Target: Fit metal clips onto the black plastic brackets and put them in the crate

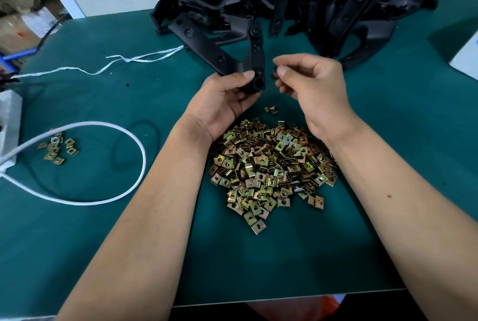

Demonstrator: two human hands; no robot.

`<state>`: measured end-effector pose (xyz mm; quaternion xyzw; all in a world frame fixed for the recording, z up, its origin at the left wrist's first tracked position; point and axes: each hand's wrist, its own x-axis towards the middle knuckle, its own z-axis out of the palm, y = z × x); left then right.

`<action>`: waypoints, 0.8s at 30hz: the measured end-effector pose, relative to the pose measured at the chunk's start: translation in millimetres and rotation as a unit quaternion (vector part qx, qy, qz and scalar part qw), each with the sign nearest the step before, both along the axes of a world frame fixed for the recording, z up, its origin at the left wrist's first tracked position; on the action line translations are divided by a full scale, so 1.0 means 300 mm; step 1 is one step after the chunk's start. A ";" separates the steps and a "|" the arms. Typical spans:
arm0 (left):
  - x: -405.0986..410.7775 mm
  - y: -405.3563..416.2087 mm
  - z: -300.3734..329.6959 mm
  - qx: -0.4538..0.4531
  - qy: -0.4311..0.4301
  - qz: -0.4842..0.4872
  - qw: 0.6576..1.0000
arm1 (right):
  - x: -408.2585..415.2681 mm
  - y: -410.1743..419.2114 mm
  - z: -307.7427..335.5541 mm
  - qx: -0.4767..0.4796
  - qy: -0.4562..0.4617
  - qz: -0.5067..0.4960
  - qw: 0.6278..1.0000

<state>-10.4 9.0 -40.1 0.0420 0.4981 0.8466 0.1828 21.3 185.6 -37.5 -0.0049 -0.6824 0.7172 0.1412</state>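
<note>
The left hand (222, 98) grips a black bracket (254, 62) by its end; the right hand (307, 80) pinches a small clip (274, 75) just beside it. Held so lightly, the clip could slip into the clip pile (271, 165) near the table's (103, 243) front edge

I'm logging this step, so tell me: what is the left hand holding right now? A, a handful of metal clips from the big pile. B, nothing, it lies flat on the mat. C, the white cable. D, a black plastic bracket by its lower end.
D: the left hand grips the lower end of a black plastic bracket, lifted above the pile of metal clips, while the right hand pinches a small piece beside it.
</note>
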 end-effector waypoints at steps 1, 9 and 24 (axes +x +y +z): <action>0.000 0.001 0.000 -0.004 0.001 -0.001 1.000 | 0.000 0.000 0.000 -0.020 -0.004 0.004 1.000; 0.001 0.005 0.004 -0.015 -0.001 -0.003 1.000 | 0.009 -0.026 0.001 -0.055 -0.014 0.004 0.998; 0.001 0.004 0.004 -0.018 0.003 -0.013 1.000 | 0.005 -0.016 0.012 -0.126 -0.087 0.053 0.987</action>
